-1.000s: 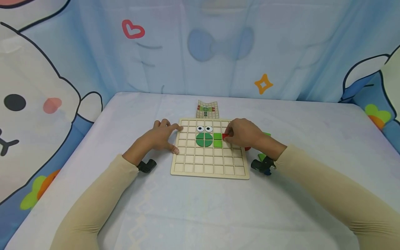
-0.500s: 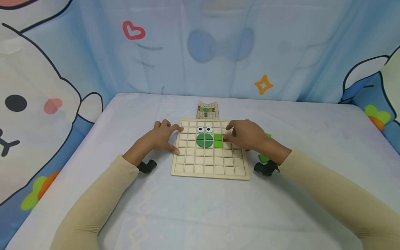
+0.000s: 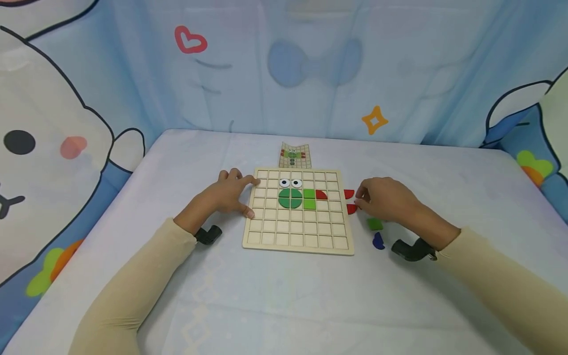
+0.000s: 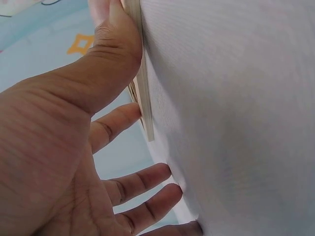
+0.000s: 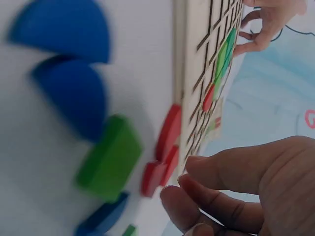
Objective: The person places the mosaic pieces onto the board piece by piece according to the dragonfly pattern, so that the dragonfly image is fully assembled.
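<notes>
A wooden grid board (image 3: 275, 240) lies on the white table. My left hand (image 3: 226, 195) rests its thumb and index finger on the board's left edge; in the left wrist view its fingers (image 4: 133, 182) are spread. White eye pieces, a dark green circle of quarter pieces (image 3: 290, 198), two light green squares (image 3: 309, 199) and a red quarter-round piece (image 3: 321, 195) sit in the grid. Off the board's right edge, my right hand (image 3: 388, 199) hovers by loose red pieces (image 3: 351, 209). Its thumb and fingers are bent, with nothing seen between them in the right wrist view.
Behind the board stands a small pattern card (image 3: 295, 157). A loose green square (image 3: 374, 224) and a blue rounded piece (image 3: 378, 241) lie right of the board. The right wrist view shows more blue pieces (image 5: 74, 93). A printed curtain (image 3: 310, 108) hangs behind the table.
My right hand has let go of the red quarter-round piece in the grid beside the green squares and moved right, off the board. The left hand has stayed on the board's edge.
</notes>
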{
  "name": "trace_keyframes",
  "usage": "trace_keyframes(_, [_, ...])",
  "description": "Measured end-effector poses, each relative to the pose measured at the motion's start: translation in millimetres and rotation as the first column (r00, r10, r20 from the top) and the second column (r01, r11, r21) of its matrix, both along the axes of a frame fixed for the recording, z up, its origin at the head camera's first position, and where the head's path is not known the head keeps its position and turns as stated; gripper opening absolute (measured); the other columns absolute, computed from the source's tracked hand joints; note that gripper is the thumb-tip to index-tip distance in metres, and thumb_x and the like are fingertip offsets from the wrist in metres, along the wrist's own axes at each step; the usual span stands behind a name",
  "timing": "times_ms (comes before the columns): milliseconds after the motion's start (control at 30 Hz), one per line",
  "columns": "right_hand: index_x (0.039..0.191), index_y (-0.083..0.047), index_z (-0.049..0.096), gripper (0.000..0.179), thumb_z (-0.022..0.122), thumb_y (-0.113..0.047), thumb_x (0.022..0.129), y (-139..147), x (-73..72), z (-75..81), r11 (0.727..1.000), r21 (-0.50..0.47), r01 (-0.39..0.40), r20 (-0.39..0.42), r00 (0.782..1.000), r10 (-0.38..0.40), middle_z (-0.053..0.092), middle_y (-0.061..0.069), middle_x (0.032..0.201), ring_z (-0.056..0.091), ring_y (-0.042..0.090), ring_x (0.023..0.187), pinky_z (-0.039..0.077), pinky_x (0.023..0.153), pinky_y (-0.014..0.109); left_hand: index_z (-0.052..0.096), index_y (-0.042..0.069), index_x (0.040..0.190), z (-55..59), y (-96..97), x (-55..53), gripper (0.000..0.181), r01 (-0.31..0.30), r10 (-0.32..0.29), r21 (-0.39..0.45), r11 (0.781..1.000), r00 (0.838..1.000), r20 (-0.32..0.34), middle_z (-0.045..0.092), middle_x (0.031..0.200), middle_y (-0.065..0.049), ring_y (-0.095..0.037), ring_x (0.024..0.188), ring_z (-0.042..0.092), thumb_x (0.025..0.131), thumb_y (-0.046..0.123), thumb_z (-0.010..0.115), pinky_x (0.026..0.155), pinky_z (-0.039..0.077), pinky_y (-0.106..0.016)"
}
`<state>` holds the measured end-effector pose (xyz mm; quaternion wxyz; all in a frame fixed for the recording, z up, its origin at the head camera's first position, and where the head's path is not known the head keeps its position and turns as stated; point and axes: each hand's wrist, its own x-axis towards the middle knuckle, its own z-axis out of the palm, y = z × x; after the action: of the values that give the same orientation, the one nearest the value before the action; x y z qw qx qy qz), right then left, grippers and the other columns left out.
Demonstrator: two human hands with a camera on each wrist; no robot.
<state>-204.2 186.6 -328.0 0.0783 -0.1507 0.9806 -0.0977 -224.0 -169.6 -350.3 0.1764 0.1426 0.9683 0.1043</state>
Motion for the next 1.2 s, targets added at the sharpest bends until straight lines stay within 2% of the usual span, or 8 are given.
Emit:
trace_keyframes(100, [0.103, -0.001, 0.068, 0.023, 0.068, -0.020, 0.090, 8, 1.3, -4.6, 1.000, 0.010, 0.009, 0.006, 1.000, -0.009, 0.067, 0.007, 0.082, 0.054, 0.016, 0.063, 0.044, 0.053, 0.027, 0.032, 0.031, 0.154, 1.1, -0.3, 0.1, 0.090, -0.001, 0.001, -0.011, 1.000, 1.000, 0.002, 0.026, 0.152, -0.018, -0.037, 0.134, 0.026, 0.078, 0.049, 0.078, 0.100, 0.044, -0.056])
trace_keyframes(233, [0.110, 0.000, 0.066, 0.031, 0.071, -0.021, 0.088, 12, 1.4, -8.6, 1.000, 0.004, 0.031, 0.011, 0.999, -0.031, 0.069, 0.009, 0.086, 0.055, 0.017, 0.065, 0.045, 0.054, 0.027, 0.032, 0.030, 0.154, 1.8, -0.8, 0.1, 0.091, 0.001, -0.001, -0.011, 1.000, 1.000, 0.008, 0.026, 0.151, -0.019, -0.037, 0.134, 0.026, 0.079, 0.048, 0.078, 0.101, 0.043, -0.056])
trace_keyframes(567, [0.121, 0.002, 0.061, 0.044, 0.070, -0.026, 0.089, 9, -4.4, -8.6, 0.999, -0.004, 0.042, 0.020, 0.999, -0.042, 0.071, 0.013, 0.090, 0.058, 0.017, 0.064, 0.047, 0.055, 0.029, 0.033, 0.031, 0.153, 0.1, 0.4, -1.1, 0.090, -0.012, 0.012, 0.000, 1.000, 1.000, 0.013, 0.026, 0.153, -0.018, -0.037, 0.136, 0.025, 0.078, 0.048, 0.079, 0.102, 0.042, -0.057])
trace_keyframes(700, [0.122, 0.001, 0.062, 0.043, 0.070, -0.026, 0.089, 7, -11.4, -8.4, 1.000, -0.006, 0.017, -0.001, 1.000, -0.017, 0.071, 0.013, 0.092, 0.060, 0.017, 0.067, 0.049, 0.057, 0.031, 0.033, 0.031, 0.153, -0.5, 0.1, -0.9, 0.090, -0.015, 0.015, 0.004, 1.000, 1.000, 0.013, 0.026, 0.153, -0.018, -0.037, 0.136, 0.025, 0.078, 0.048, 0.079, 0.103, 0.042, -0.058])
trace_keyframes(800, [0.120, 0.000, 0.064, 0.041, 0.070, -0.026, 0.089, 4, -16.4, -10.5, 1.000, -0.012, 0.006, -0.007, 1.000, -0.006, 0.071, 0.010, 0.088, 0.058, 0.017, 0.066, 0.047, 0.056, 0.029, 0.034, 0.030, 0.153, -0.9, 0.2, -0.2, 0.089, -0.012, 0.012, 0.011, 1.000, 1.000, 0.009, 0.026, 0.153, -0.018, -0.037, 0.136, 0.025, 0.078, 0.046, 0.079, 0.103, 0.042, -0.058])
trace_keyframes(933, [0.117, -0.002, 0.066, 0.037, 0.071, -0.024, 0.089, -1, -22.5, -14.0, 1.000, -0.012, -0.008, 0.005, 1.000, 0.008, 0.070, 0.007, 0.082, 0.055, 0.016, 0.061, 0.044, 0.053, 0.027, 0.036, 0.030, 0.152, -1.1, 1.1, 0.1, 0.088, -0.015, 0.015, 0.017, 1.000, 1.000, 0.004, 0.028, 0.152, -0.018, -0.037, 0.135, 0.025, 0.077, 0.046, 0.080, 0.104, 0.042, -0.057])
trace_keyframes(1200, [0.116, -0.004, 0.069, 0.030, 0.069, -0.018, 0.089, -8, -27.8, -11.9, 1.000, 0.004, -0.019, 0.028, 0.999, 0.019, 0.069, 0.008, 0.083, 0.055, 0.014, 0.057, 0.045, 0.051, 0.027, 0.036, 0.030, 0.152, -0.6, 0.6, 1.3, 0.088, -0.014, 0.014, 0.014, 1.000, 1.000, -0.005, 0.027, 0.152, -0.018, -0.037, 0.136, 0.025, 0.077, 0.047, 0.079, 0.103, 0.042, -0.057])
